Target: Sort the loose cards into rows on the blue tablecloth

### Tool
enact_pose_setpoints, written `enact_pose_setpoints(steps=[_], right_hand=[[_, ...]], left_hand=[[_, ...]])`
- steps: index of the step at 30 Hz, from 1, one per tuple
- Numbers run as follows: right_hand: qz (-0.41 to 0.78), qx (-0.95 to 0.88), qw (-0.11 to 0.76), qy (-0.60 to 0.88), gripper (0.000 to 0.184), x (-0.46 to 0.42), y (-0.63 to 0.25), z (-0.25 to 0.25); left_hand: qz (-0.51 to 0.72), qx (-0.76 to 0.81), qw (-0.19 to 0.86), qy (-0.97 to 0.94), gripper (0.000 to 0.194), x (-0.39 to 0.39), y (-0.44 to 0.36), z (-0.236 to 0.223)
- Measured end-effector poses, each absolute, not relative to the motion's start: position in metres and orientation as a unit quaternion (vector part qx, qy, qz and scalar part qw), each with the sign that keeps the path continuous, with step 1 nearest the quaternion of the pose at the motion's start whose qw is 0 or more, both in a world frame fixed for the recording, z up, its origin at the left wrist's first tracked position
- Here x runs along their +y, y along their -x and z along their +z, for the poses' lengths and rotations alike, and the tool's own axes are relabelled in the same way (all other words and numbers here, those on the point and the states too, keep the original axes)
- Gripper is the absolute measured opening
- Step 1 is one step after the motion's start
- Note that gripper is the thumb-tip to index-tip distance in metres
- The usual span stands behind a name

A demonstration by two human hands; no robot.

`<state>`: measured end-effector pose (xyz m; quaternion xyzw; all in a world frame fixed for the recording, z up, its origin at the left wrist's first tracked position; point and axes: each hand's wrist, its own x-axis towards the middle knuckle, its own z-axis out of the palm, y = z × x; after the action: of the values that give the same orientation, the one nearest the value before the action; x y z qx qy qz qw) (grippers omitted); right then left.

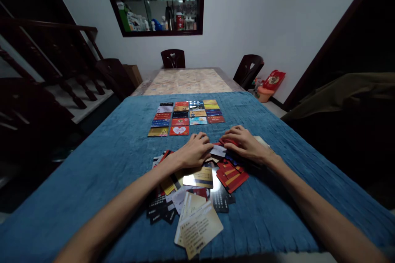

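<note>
My left hand is over the top of a loose pile of plastic cards, its fingers curled and thumb tucked in at the left edge of a pale lilac card. From the other side, my right hand has its fingers bent over the card's right end, with a red card partly under them. Below the hands, the pile shows a gold card, red-and-orange cards, black cards and cream cards nearest me. Some cards are hidden by the hands and left forearm.
Beyond the hands, cards lie in a grid of columns and rows, including a heart-printed red card and a gold card. A blue cloth covers the near table. Dark chairs stand around the patterned far end.
</note>
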<state>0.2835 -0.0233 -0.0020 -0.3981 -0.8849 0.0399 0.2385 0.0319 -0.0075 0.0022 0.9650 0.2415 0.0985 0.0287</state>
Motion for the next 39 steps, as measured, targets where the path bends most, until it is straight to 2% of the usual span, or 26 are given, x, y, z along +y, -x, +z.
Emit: enact_pose_setpoints(steps=[7, 11, 17, 26, 32, 39], right_hand=[[0.094, -0.892, 0.275, 0.345, 0.030, -0.038, -0.261, 0.003], [0.091, -0.882, 0.291, 0.359, 0.022, -0.038, -0.255, -0.002], [0.084, -0.845, 0.316, 0.424, 0.016, -0.037, -0.252, -0.006], [0.074, -0.826, 0.339, 0.444, 0.010, -0.033, -0.254, -0.018], [0.027, -0.825, 0.321, 0.464, 0.037, -0.032, -0.253, -0.022], [-0.019, -0.836, 0.287, 0.467, 0.035, -0.034, -0.251, -0.021]], left_hand=[[0.184, 0.235, 0.071, -0.952, 0.022, -0.003, -0.018, 0.002], [0.240, 0.237, 0.120, -0.934, 0.023, 0.003, -0.019, 0.002], [0.263, 0.265, 0.161, -0.914, 0.026, 0.007, -0.020, -0.001], [0.268, 0.300, 0.161, -0.901, 0.033, 0.011, -0.017, -0.006], [0.281, 0.318, 0.173, -0.889, 0.044, 0.010, -0.018, -0.009], [0.287, 0.335, 0.167, -0.882, 0.038, 0.008, -0.020, -0.009]])
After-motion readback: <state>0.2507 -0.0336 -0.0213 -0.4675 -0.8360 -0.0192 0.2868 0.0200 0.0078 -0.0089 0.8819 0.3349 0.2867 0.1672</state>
